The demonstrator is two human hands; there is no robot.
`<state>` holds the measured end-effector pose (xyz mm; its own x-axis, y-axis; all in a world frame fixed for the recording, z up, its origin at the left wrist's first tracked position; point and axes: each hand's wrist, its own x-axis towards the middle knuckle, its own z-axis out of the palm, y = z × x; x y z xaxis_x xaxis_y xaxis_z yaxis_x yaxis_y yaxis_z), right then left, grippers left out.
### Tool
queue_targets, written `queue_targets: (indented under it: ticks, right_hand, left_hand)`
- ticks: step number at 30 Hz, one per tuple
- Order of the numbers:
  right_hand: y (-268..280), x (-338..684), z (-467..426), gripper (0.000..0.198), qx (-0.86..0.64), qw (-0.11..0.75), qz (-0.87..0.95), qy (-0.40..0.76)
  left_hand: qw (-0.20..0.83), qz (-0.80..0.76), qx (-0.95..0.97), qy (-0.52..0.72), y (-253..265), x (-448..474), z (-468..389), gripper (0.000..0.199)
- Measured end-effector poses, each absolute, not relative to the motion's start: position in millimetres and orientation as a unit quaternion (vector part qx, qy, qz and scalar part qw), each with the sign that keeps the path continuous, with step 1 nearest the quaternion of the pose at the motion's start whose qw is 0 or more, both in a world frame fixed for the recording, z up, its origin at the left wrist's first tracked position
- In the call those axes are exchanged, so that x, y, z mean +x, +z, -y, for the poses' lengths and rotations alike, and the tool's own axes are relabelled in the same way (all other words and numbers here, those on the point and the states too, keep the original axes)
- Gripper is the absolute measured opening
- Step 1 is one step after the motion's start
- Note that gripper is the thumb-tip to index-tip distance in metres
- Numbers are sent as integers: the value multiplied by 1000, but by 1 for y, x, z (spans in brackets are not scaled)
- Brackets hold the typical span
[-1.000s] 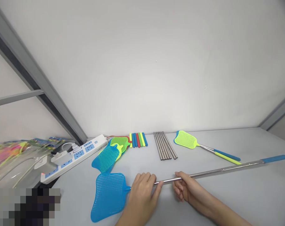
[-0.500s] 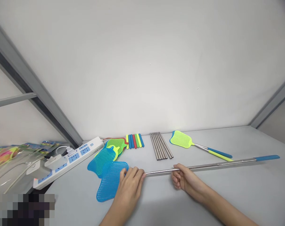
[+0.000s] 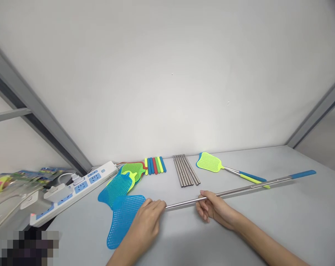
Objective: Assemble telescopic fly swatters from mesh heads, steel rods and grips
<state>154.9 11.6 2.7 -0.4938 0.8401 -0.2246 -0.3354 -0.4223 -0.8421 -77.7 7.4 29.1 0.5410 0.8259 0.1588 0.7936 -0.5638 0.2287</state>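
So, left hand [image 3: 150, 220] with fingers wrapped round the blue swatter [image 3: 184, 203] by its head, right hand [image 3: 214, 208] pinching it further along, all stretched over the worktop [image 3: 294, 210], handle toward the right edge, steel tubes [image 3: 186, 170] and coloured grips [image 3: 155, 165] near the back edge

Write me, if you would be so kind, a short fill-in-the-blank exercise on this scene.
1. The right hand holds the metal shaft, and the grip at the shaft's far end is coloured ____.
2. The hand nearer the large blue swatter head is the person's ____ hand.
3. Among the row of coloured handles, exactly one is green and exactly one is ____.
4. Seen from the camera, the loose metal tubes lie to the ____ of those handles.

Missing words: blue; left; red; right.
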Motion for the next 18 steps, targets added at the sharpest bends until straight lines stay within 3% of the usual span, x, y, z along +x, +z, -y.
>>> queue_targets:
  ticks: [18]
  right_hand:
    - [-1,146,-8,43,-293,361,386,797]
  left_hand:
    - [27,-477,874,92,30,-75,-5,26]
